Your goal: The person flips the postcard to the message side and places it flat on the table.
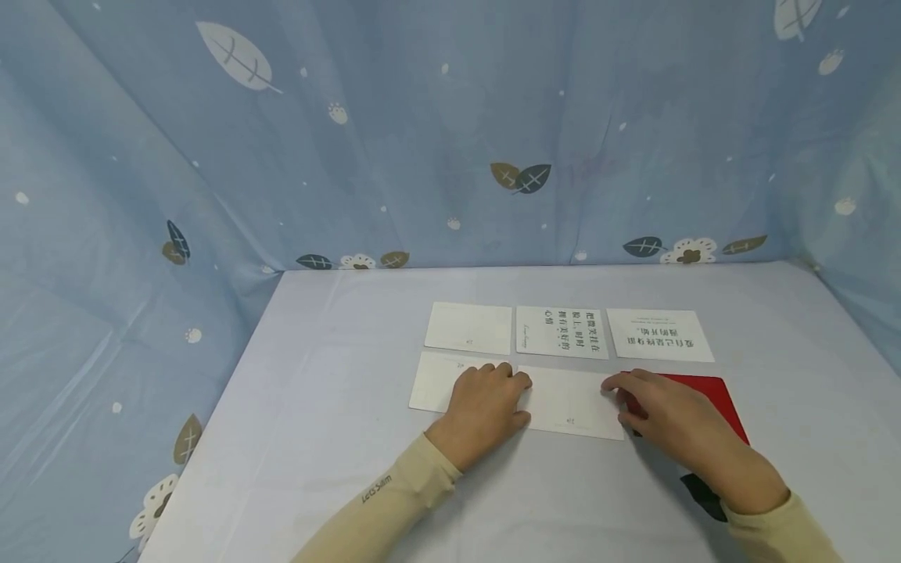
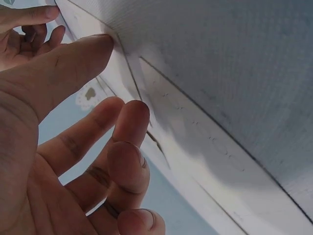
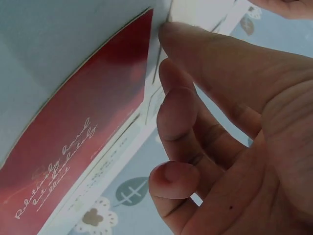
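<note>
A white card (image 1: pixel 572 400) with a small mark near its lower edge lies flat between the two hands. My left hand (image 1: pixel 482 410) is at its left edge, with the thumb tip (image 2: pixel 105 46) right at the card's border and the other fingers loosely bent. It partly covers another white card (image 1: pixel 435 383) to the left. At the opposite edge is my right hand (image 1: pixel 669 418), its index fingertip and thumb by the card's right side. Beneath that hand, partly hidden, lies a red card (image 1: pixel 714 391), which bears pale script in the right wrist view.
Behind these, a row holds a nearly plain white card (image 1: pixel 468 327) and two printed cards, one with vertical lettering (image 1: pixel 531 332) and one at right (image 1: pixel 660 320). All lie on a pale tablecloth (image 1: pixel 338 375). A blue leaf-patterned curtain (image 1: pixel 422 141) hangs behind the table.
</note>
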`<state>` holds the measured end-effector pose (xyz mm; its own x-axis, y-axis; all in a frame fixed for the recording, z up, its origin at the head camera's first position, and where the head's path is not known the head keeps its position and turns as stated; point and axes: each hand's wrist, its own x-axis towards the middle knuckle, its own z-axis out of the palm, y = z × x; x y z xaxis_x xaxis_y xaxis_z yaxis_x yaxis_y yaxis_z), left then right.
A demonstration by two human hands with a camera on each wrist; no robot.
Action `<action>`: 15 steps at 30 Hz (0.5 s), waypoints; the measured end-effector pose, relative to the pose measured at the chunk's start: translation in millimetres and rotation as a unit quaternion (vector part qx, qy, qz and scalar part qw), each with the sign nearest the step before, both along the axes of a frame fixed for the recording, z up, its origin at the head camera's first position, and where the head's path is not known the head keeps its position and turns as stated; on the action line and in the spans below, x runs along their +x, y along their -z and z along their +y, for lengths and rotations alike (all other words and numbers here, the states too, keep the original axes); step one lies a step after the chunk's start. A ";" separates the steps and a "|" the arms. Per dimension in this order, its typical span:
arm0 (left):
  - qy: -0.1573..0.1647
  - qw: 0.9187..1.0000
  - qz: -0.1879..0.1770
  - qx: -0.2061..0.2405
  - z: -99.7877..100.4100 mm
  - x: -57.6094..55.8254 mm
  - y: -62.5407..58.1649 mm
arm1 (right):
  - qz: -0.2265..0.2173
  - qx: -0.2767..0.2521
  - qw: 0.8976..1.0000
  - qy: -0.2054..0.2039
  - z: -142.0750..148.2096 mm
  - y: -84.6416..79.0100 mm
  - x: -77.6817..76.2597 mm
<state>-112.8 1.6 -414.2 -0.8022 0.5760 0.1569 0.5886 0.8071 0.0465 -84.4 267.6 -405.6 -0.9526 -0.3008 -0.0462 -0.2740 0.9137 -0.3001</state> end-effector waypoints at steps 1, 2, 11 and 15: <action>0.001 1.000 0.002 -0.001 -0.4 -0.3 -0.1 | 0.007 0.002 1.000 -0.002 1.0 0.2 0.0; 0.002 1.000 0.005 -0.001 -0.9 -0.6 -0.5 | 0.014 0.004 1.000 -0.003 1.9 0.2 0.1; -0.005 0.999 0.014 0.040 -11.1 -9.4 -9.4 | 0.043 -0.003 0.999 0.007 5.5 -6.3 -2.7; -0.005 0.998 -0.013 0.054 -17.9 -19.7 -15.8 | 0.081 -0.028 0.996 0.000 11.3 -10.5 -4.8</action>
<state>-132.5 -16.2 -398.4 -0.8125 0.5489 0.1966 0.5781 0.8022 0.1492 -89.2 279.0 -395.1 -0.9459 -0.2989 0.1258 -0.3235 0.8964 -0.3030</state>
